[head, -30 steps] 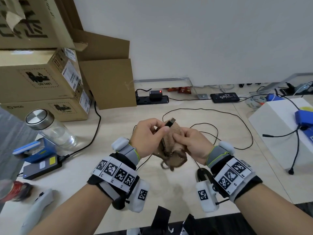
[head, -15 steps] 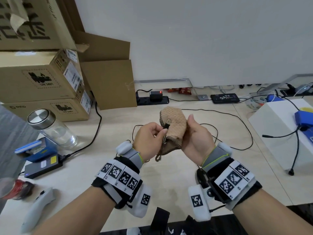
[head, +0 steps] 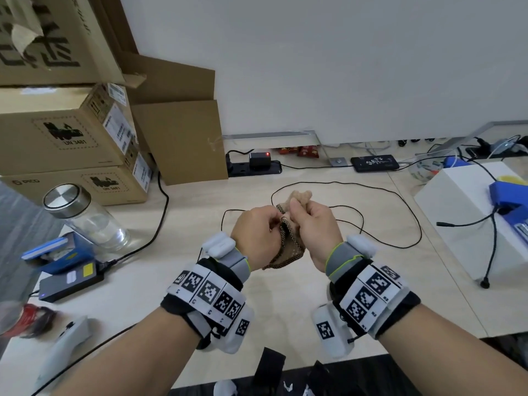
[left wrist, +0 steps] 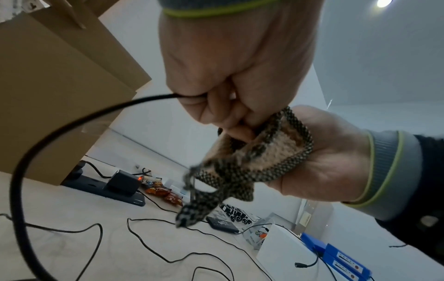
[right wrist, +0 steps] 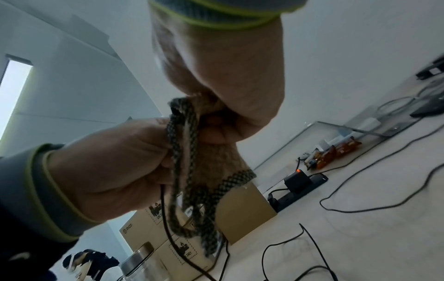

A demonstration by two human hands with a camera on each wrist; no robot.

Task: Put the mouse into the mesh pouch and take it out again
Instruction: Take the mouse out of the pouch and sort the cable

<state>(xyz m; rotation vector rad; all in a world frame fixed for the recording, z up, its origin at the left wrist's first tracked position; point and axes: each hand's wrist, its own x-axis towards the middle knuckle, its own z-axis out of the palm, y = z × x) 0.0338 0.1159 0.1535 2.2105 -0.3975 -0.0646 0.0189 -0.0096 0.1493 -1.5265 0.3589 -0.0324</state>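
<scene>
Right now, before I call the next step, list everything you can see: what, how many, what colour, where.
mesh pouch: one, tan with dark trim, held above the desk between both hands
black cable: one, runs out of the left fist down to the desk
cardboard boxes: several, brown, stacked far left
glass jar: one, clear with steel lid, left of the hands
power strip: one, black, red light, by the wall
white box: one, right side
desk: one, pale wood
mouse: not identifiable
left hand: grips the pouch edge and cable
right hand: grips the pouch
</scene>
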